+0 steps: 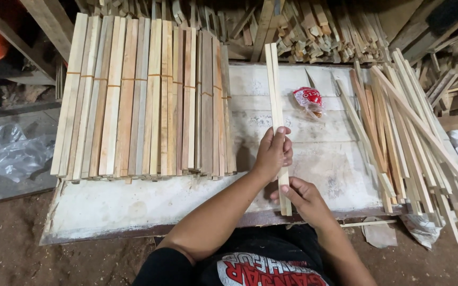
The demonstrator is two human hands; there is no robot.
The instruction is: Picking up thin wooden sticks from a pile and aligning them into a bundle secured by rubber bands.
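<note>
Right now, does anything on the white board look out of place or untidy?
Yes. A crumpled red-and-white plastic wrapper lies on the white wooden board among wood. The loose pale wooden strips on the right lie crossed and askew, unlike the neat banded strip bundles on the left.

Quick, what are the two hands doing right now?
Left hand: closed around the wooden sticks, gripping them at the middle.
Right hand: fingers pinching the sticks' near end.

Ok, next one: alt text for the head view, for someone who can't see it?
A person's left hand and right hand hold a few thin wooden slats together lengthwise over a white board. Banded bundles of slats lie to the left, a loose pile of slats to the right.
</note>
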